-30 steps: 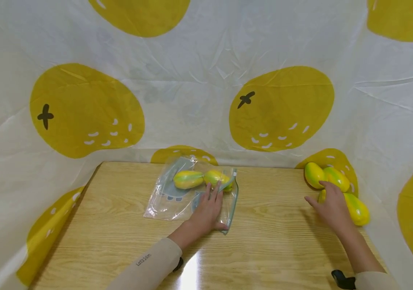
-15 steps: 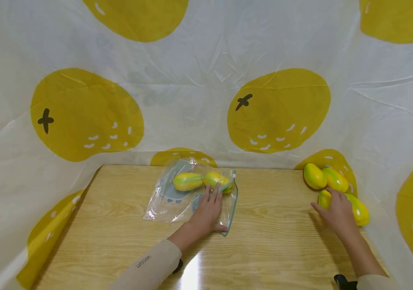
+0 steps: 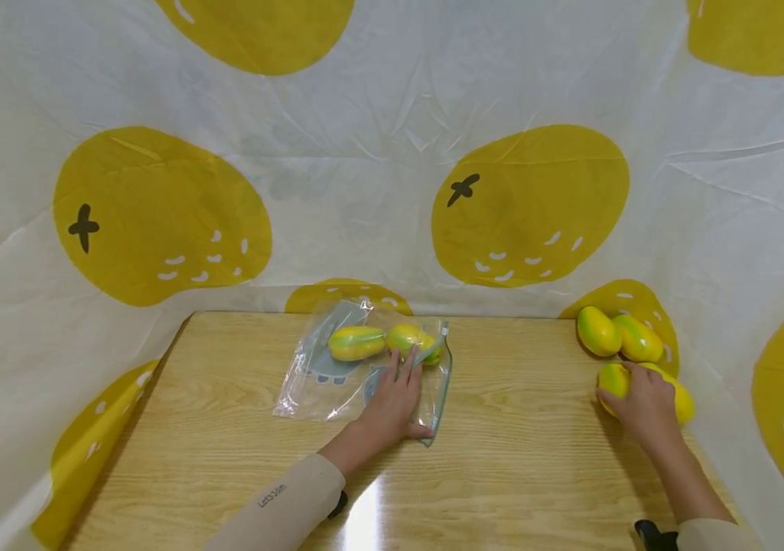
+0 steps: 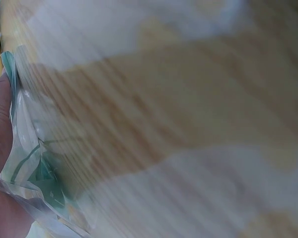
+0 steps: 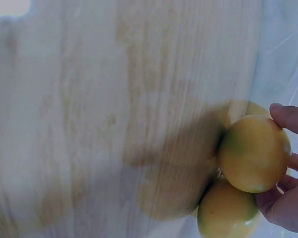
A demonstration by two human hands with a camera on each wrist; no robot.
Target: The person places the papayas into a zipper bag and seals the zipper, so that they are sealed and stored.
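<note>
My left hand point(image 3: 392, 398) lies with extended fingers across the zip end of a clear plastic bag point(image 3: 336, 398) with a teal edge and blue-grey animal print. Inside the bag are two yellow-green mangoes, one on the left point(image 3: 356, 343) and one on the right point(image 3: 405, 338), just beyond my fingertips. At the table's right side, my right hand point(image 3: 646, 402) grips another mango point(image 5: 255, 153), thumb on one side and fingers on the other. A neighbouring mango point(image 3: 677, 398) is partly hidden behind that hand.
Two more mangoes, a left one point(image 3: 598, 331) and a right one point(image 3: 638, 339), sit at the back right corner. A white sheet point(image 3: 357, 207) printed with big yellow fruit stands around the wooden table point(image 3: 502, 459) at back and sides.
My right hand has come down from above the front mangoes and taken hold of one. The front pair has shifted slightly left. My left hand and the bag keep their place.
</note>
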